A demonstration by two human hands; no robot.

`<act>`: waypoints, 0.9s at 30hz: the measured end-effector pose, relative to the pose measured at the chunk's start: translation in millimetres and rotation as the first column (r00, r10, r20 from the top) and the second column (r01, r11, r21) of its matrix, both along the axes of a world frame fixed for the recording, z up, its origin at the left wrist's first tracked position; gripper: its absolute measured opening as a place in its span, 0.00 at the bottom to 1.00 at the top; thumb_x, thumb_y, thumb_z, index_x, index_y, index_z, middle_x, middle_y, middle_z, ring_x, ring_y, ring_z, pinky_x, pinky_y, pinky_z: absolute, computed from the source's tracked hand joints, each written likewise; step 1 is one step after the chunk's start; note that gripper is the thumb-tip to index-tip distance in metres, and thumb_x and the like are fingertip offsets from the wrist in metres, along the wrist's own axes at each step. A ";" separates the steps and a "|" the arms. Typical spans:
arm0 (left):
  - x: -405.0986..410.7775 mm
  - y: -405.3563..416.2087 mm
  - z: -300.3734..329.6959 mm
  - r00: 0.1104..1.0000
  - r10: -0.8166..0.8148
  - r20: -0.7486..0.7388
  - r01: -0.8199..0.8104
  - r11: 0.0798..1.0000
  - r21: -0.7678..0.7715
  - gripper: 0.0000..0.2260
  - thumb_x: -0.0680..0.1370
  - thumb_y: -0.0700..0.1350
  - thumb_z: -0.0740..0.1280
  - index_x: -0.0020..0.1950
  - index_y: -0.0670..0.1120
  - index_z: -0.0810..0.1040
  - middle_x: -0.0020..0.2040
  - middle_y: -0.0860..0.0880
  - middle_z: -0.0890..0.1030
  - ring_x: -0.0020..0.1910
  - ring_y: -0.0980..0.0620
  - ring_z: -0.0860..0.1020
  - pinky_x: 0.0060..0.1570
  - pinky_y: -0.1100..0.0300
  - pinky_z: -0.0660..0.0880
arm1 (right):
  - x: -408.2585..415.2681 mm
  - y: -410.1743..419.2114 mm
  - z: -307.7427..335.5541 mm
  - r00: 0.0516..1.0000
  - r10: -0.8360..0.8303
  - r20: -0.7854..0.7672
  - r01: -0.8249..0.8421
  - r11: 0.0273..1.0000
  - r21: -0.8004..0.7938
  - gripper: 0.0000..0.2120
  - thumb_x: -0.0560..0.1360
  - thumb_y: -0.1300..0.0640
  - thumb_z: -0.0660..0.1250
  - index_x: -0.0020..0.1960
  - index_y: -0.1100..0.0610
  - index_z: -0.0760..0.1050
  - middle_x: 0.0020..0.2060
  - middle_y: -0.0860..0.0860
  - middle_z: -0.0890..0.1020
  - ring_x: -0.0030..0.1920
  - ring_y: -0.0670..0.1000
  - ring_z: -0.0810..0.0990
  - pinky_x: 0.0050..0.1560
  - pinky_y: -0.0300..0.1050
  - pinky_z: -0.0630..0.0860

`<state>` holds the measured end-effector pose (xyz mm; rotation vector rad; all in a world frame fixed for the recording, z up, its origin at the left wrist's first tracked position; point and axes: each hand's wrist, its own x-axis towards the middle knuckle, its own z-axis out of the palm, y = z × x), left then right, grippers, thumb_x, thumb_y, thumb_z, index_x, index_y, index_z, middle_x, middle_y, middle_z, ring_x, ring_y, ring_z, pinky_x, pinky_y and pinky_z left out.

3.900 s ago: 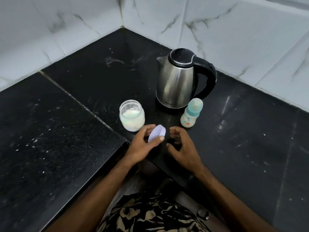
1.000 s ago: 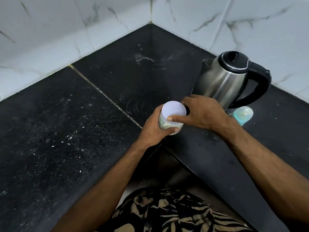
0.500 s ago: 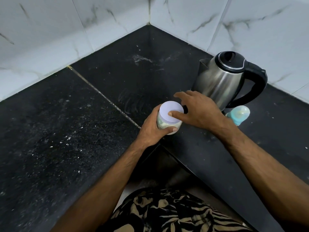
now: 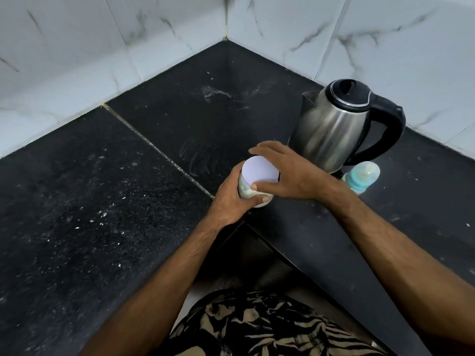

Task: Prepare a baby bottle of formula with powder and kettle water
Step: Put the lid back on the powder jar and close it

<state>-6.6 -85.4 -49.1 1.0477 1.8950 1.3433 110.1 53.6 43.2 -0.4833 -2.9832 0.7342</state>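
Observation:
A small glass jar of white powder (image 4: 246, 190) stands near the counter's inner corner, and my left hand (image 4: 231, 199) grips its body. A pale lilac lid (image 4: 260, 169) sits on top of the jar. My right hand (image 4: 290, 173) is on the lid, thumb at its near edge and fingers curved round the far side. The steel kettle (image 4: 331, 129) with black lid and handle stands behind my right hand. A small baby bottle (image 4: 361, 177) with a teal cap stands right of my right wrist, partly hidden by it.
The black stone counter (image 4: 102, 201) runs in an L along white marble-tiled walls (image 4: 154, 34). A pale seam (image 4: 154, 147) crosses the counter on the left. Powder specks and smears lie on the surface.
Earlier my left hand held the lid off the open jar. Now the lid sits on the jar, my left hand grips the jar, and my right hand's fingers have shifted round the lid.

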 end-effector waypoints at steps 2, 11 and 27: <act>-0.1 0.1 -0.4 1.000 -0.003 -0.003 0.003 1.000 0.003 0.38 0.67 0.48 0.81 0.72 0.56 0.65 0.62 0.61 0.75 0.58 0.75 0.71 0.52 0.78 0.69 | -1.6 0.3 -1.4 0.997 0.043 0.060 -0.037 0.994 -0.100 0.37 0.72 0.48 0.75 0.77 0.49 0.62 0.73 0.49 0.67 0.71 0.51 0.67 0.70 0.49 0.68; 0.1 -1.0 1.2 1.000 -0.006 0.007 0.006 1.000 0.015 0.38 0.66 0.53 0.80 0.70 0.62 0.65 0.61 0.65 0.75 0.59 0.72 0.72 0.52 0.77 0.70 | -7.3 -2.2 -6.7 0.998 -0.029 0.054 0.029 1.000 0.001 0.42 0.71 0.39 0.72 0.78 0.47 0.58 0.74 0.50 0.64 0.73 0.54 0.64 0.70 0.49 0.65; -0.6 -0.7 -0.4 1.000 -0.008 -0.016 0.009 0.999 0.032 0.38 0.68 0.51 0.80 0.73 0.57 0.65 0.64 0.65 0.74 0.62 0.72 0.71 0.54 0.78 0.68 | 0.1 4.8 -7.1 0.994 0.065 0.084 -0.043 0.971 -0.235 0.44 0.70 0.53 0.76 0.79 0.47 0.55 0.76 0.48 0.62 0.75 0.51 0.61 0.74 0.50 0.64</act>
